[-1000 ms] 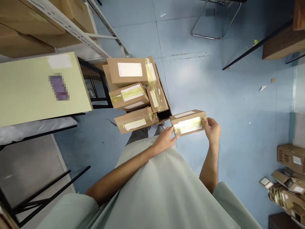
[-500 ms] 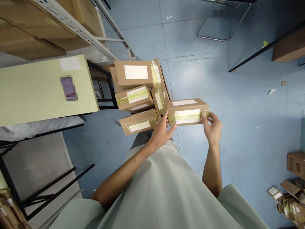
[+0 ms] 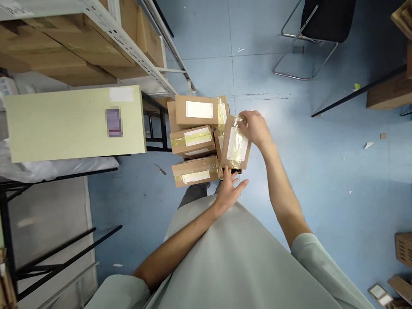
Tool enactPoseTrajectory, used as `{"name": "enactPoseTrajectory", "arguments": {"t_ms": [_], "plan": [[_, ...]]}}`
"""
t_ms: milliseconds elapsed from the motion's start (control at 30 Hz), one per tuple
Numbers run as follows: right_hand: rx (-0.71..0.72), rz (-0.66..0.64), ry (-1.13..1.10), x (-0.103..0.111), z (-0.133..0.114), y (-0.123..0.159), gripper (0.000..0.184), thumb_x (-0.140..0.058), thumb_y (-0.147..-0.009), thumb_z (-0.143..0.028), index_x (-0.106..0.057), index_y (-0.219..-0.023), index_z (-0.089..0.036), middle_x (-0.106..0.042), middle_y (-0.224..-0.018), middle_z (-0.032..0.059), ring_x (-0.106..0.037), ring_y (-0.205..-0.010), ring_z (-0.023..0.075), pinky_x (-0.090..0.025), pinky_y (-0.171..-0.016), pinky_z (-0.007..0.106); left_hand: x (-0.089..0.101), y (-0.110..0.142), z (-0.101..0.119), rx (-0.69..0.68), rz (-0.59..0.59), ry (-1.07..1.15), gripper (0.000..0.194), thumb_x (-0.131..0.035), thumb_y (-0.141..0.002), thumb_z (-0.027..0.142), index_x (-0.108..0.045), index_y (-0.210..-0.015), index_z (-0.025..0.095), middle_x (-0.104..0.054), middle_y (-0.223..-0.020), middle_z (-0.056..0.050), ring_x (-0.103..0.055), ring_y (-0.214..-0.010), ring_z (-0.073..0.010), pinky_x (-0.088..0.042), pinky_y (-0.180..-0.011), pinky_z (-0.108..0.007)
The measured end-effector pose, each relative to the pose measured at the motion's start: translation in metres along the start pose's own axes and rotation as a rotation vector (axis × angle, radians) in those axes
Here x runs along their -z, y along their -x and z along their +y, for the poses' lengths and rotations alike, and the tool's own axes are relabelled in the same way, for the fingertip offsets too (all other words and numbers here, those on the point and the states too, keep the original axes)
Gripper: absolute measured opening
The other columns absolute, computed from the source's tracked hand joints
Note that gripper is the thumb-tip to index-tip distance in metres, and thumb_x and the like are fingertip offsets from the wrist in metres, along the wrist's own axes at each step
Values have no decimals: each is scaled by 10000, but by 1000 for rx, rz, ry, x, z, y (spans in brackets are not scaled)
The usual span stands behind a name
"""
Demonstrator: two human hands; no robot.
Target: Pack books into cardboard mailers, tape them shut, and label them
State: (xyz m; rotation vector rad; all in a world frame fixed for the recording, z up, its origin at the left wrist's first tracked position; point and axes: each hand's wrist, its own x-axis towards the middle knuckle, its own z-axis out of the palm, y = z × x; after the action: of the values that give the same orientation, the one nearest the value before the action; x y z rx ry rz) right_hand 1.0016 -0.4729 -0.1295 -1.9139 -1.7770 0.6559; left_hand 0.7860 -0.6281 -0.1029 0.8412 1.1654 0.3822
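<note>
Blue floor [image 3: 334, 180] spreads through the room where I stand. Nearest, at twelve o'clock from the wearer, an open left hand [image 3: 228, 195] touches a taped carton [image 3: 232, 148] at its near end; the right hand [image 3: 257, 128] has its grip closed on the far end. The carton overlaps a pile of boxes [image 3: 198, 139] at eleven. Held mainly by one end, it could swing or slip, I judge, and knock the uneven pile askew. Farther off, a black chair [image 3: 328, 21] stands at one.
</note>
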Motion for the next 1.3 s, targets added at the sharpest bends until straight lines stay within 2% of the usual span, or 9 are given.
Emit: {"name": "enactPoseTrajectory", "arguments": {"t_ms": [167,300,467,567,667,833,1033,1167,1300], "plan": [[74,-286,106,-62,-18,-39,268,-477,-1018,-96,-684,-1186,-74,-727,-1262,235,-588,-1278,382,-449,-1141,561,10,-30,-11,169,104,117,1107,-776,-935,458,-58,-1760,283,-107,-1841,-199,-406,-1620,-334,-373,-1307,-502],[84,-323,114,-85,-21,-40,385,-449,-965,-4,-637,-1297,-55,-666,-1414,244,-570,-1360,347,-415,-1203,513,22,-37,-17,145,110,149,1034,-768,-927,510,-194,-1750,264,-236,-1817,-188,-468,-1584,-325,-406,-1290,-468],[83,-383,73,-85,-22,-40,380,-470,-971,-40,-663,-1296,-84,-702,-1386,225,-615,-1354,358,-481,-1161,541,31,-18,-13,127,78,156,892,-764,-940,420,-334,-1711,291,-325,-1791,-164,-472,-1580,-342,-376,-1304,-513],[69,-322,15,-81,-28,-31,496,-503,-976,-84,-591,-1463,-51,-595,-1577,240,-492,-1537,356,-406,-1270,560,37,-6,-6,159,47,109,827,-745,-951,363,-380,-1687,267,-283,-1803,-175,-433,-1605,-336,-337,-1323,-519],[42,-200,-53,-70,-38,-7,592,-534,-996,-173,-523,-1580,-83,-494,-1693,186,-371,-1637,330,-329,-1340,582,49,8,3,111,6,116,682,-742,-948,352,-525,-1585,237,-384,-1760,-184,-496,-1561,-329,-374,-1302,-513],[4,-72,-141,-47,-76,56,603,-555,-1030,-312,-532,-1614,-164,-515,-1688,121,-403,-1629,293,-335,-1354,550,82,39,18,-66,-93,183,356,-755,-941,436,-755,-1222,217,-692,-1487,-151,-645,-1394,-327,-471,-1214,-527],[-9,6,-237,-59,-175,117,608,-595,-1046,-487,-590,-1587,-210,-570,-1645,118,-474,-1587,310,-377,-1332,526,158,82,23,-147,-117,364,359,-850,-864,514,-746,-1006,202,-774,-1332,-125,-693,-1304,-302,-478,-1191,-481],[59,-20,-307,-100,-267,131,599,-631,-1041,-529,-618,-1571,-248,-601,-1620,101,-512,-1560,316,-391,-1320,535,238,124,14,-190,-29,492,408,-909,-789,543,-721,-925,208,-785,-1286,-110,-713,-1250,-290,-482,-1166,-455],[173,-103,-349,-159,-358,128,593,-621,-1054,-547,-614,-1576,-265,-594,-1626,93,-490,-1576,309,-391,-1321,530,330,175,-3,-238,136,608,420,-944,-740,541,-728,-871,205,-790,-1253,-108,-719,-1207,-284,-481,-1152,-452]]}}
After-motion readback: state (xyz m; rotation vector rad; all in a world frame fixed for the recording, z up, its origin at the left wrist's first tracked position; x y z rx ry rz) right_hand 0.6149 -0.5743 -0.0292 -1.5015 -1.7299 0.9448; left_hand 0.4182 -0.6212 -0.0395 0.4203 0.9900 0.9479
